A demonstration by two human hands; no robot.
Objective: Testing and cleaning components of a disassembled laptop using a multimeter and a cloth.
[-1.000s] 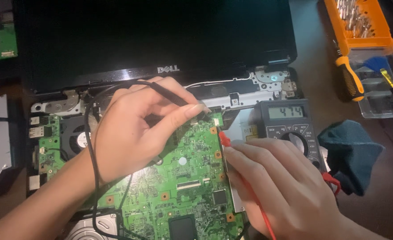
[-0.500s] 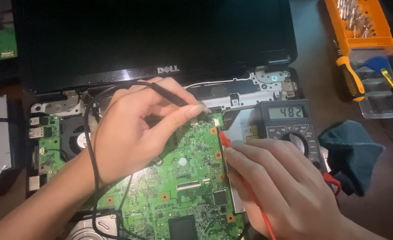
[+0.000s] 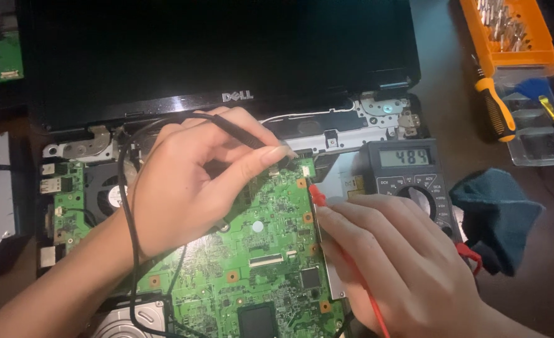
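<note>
My left hand [image 3: 189,181] pinches the black probe [image 3: 242,134] and my right hand [image 3: 396,256] grips the red probe [image 3: 319,195], both tips on the green motherboard [image 3: 258,263] in the opened laptop [image 3: 227,69]; probing seems under way, steady tips needed next, multimeter [image 3: 411,172] alongside on a dark, cluttered desk [image 3: 440,69].

- I see a dark brown table [image 3: 436,87] carrying everything.
- An opened laptop [image 3: 227,62] with its green board bared lies on it in the middle.
- A grey multimeter [image 3: 408,178] sits just right of the board.
- A dark teal cloth [image 3: 499,216] lies near the meter.
- An orange bit tray [image 3: 512,31] and an orange-handled screwdriver [image 3: 495,107] rest at far right.
</note>
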